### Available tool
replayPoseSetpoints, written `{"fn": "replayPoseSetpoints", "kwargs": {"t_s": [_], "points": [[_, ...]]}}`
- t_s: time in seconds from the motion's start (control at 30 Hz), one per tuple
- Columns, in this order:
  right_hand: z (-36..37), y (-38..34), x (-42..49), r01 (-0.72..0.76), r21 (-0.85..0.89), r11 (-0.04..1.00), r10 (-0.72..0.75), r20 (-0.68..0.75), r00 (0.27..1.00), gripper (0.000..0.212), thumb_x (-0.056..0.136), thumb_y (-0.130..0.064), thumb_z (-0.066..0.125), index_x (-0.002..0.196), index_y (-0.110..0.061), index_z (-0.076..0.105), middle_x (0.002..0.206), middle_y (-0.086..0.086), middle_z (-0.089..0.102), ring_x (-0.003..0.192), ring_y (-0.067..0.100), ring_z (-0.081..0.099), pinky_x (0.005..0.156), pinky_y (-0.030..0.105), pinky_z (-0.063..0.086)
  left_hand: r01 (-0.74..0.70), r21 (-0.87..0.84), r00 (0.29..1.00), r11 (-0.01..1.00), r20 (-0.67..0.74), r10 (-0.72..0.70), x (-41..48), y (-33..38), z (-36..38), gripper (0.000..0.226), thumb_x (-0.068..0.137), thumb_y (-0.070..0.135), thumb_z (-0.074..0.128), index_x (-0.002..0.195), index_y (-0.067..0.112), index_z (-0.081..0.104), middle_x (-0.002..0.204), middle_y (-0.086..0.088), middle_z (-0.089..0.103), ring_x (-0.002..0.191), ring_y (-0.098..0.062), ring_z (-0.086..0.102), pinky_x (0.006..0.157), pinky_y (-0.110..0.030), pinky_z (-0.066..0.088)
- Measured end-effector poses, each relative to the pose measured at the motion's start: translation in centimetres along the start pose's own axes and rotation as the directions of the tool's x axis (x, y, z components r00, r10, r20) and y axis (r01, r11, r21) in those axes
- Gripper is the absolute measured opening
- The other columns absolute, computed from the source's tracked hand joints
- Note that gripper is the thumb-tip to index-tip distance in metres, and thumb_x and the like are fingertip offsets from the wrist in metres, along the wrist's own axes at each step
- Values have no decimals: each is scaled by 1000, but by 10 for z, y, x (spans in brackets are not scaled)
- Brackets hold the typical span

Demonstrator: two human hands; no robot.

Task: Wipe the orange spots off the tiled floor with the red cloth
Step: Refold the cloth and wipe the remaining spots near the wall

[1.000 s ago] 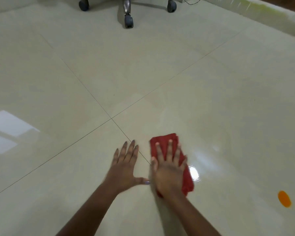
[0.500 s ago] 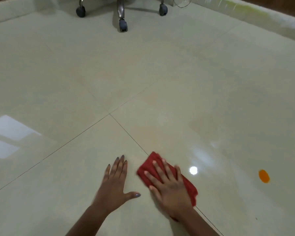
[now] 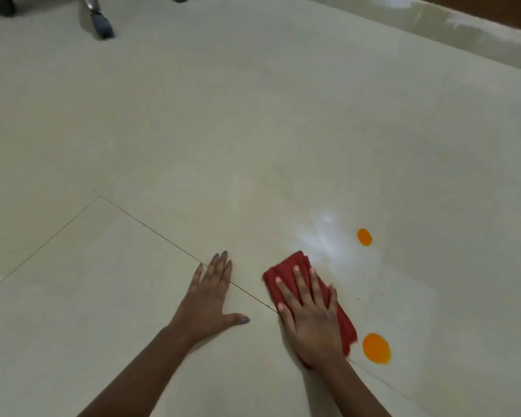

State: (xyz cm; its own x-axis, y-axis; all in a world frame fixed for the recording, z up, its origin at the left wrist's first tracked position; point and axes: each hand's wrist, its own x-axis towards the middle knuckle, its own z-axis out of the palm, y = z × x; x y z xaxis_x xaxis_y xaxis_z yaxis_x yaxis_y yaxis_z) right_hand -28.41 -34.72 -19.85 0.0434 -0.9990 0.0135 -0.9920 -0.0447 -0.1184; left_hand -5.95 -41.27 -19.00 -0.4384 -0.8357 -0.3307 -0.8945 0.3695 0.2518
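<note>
Now wiping: flat right hand point(image 3: 312, 323) on red cloth point(image 3: 288, 266), left hand point(image 3: 206, 302) splayed, empty; next, slide onto nearest orange spot point(image 3: 376, 348).

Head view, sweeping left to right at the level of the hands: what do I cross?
left hand, flat on the tiled floor → red cloth, pressed down under the flat right hand → large orange spot

Right hand point(image 3: 312, 323) flat on red cloth point(image 3: 295, 267), orange spots point(image 3: 376, 348) beside
</note>
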Motion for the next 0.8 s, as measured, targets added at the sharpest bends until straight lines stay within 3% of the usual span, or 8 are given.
{"fn": "replayPoseSetpoints", "kwargs": {"t_s": [0.1,0.2,0.27,0.4,0.57,0.67,0.73,0.8], "points": [[0,-17,13,-155,21,988,154,47,987,51,91,-42,33,142,-36,32,151,4,31,140,27,17,104,56,15,-42,21,999,999,-5,42,-2,5,4,104,73,83,25,144,8,15,155,-9,6,141,-16,-7,109,-34,-9],[0,-35,-37,-16,72,997,11,62,998,53,88,-43,41,140,-40,33,152,2,29,142,28,17,105,56,15,-126,37,992,991,18,126,-8,12,12,102,74,83,27,147,13,11,155,4,-16,141,-14,-12,110,-33,-9],[-5,-25,-84,24,80,996,-30,71,997,57,85,-44,45,140,-43,34,153,-1,28,143,25,16,106,55,16,-145,32,989,989,24,144,-13,19,15,104,73,83,30,147,12,10,154,4,-18,142,-15,-10,111,-33,-8],[-16,53,-102,-233,38,972,232,38,972,54,88,-44,37,141,-44,28,153,-1,27,143,23,12,108,56,14,-215,115,976,970,43,211,-1,48,14,97,79,79,27,145,9,18,157,-6,0,143,-18,-2,112,-35,-3],[-24,100,-13,-489,9,872,485,117,867,58,88,-49,4,145,-42,7,158,0,4,144,26,-6,109,60,-2,-269,216,963,939,81,257,29,90,9,108,72,85,18,145,5,14,154,-14,10,142,-19,-6,111,-37,-6],[-21,64,-19,-343,73,936,329,156,931,55,92,-47,11,146,-40,10,158,1,2,144,27,-8,110,58,-4,-269,202,962,942,92,255,44,104,2,125,53,93,4,145,10,-11,150,-5,-25,137,-16,-25,110,-37,-16],[-19,54,-68,-246,80,966,237,111,965,52,94,-45,26,145,-41,18,156,0,13,144,26,5,109,57,7,-235,180,969,955,118,216,50,107,-1,135,39,95,-10,144,12,-16,144,-3,-34,133,-16,-30,109,-38,-14],[-25,76,-111,-328,66,942,321,103,942,53,92,-45,30,144,-43,22,155,-2,19,143,24,14,107,57,15,-224,158,968,962,150,201,52,107,-1,137,35,95,-14,145,13,-15,143,-1,-37,132,-14,-31,111,-40,-10]]}}
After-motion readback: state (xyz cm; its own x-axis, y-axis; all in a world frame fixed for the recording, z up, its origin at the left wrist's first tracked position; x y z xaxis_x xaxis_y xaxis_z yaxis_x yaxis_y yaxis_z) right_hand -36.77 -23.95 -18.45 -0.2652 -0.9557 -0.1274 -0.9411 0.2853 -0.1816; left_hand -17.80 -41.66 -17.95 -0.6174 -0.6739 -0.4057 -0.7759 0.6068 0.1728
